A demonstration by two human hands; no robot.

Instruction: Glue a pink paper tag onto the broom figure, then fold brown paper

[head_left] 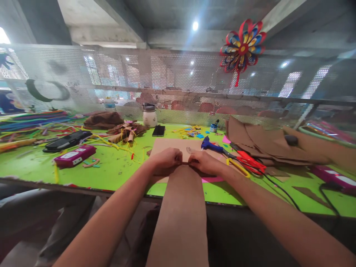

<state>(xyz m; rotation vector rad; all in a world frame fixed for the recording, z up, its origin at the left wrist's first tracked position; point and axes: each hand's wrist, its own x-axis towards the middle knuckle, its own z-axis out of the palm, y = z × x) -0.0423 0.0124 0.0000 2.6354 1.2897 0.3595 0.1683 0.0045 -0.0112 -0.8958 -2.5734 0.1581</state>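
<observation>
A long strip of brown paper (182, 215) runs from the table edge down toward me. Its far end is pinched between the fingers of my left hand (168, 158) and my right hand (202, 162), which sit close together. The edge there looks folded or rolled. Beneath my hands lies a tan board (164, 144), with a bit of pink sheet under its near right side. Just past my right hand are a blue glue gun (213, 144) and scissors with red handles (249, 161).
On the left lie a purple box (75, 155), a black case (68, 141) and colourful pipe cleaners (36, 120). A phone (158, 130) and a white jar (150, 116) stand farther back. Brown paper sheets (258, 139) pile up at right, beside a black cord (280, 189).
</observation>
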